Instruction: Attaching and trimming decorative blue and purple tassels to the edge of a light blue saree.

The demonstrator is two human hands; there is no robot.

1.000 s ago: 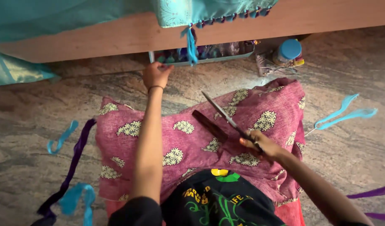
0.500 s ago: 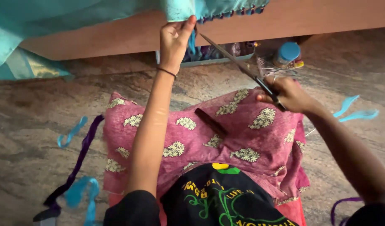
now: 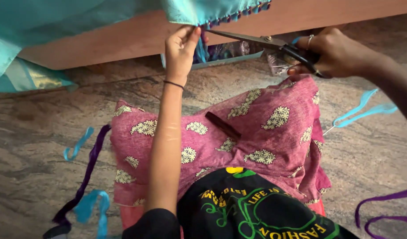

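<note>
Both hands busy, left hand (image 3: 180, 48) pinching teal cloth (image 3: 203, 9), right hand (image 3: 334, 53) gripping scissors (image 3: 261, 40), tips hidden.

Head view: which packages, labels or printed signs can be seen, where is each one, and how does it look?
Printed shirt: bottom centre, black cloth with green and yellow print.
Clear packet: under the wooden edge, below the right hand, crinkled and transparent.
Tray: beside the packet, pale blue rim, contents unclear.

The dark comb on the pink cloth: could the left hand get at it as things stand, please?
Probably yes, once freed: the comb lies uncovered on the pink cloth, but the left hand is pinching the turquoise fabric's edge above.
</note>
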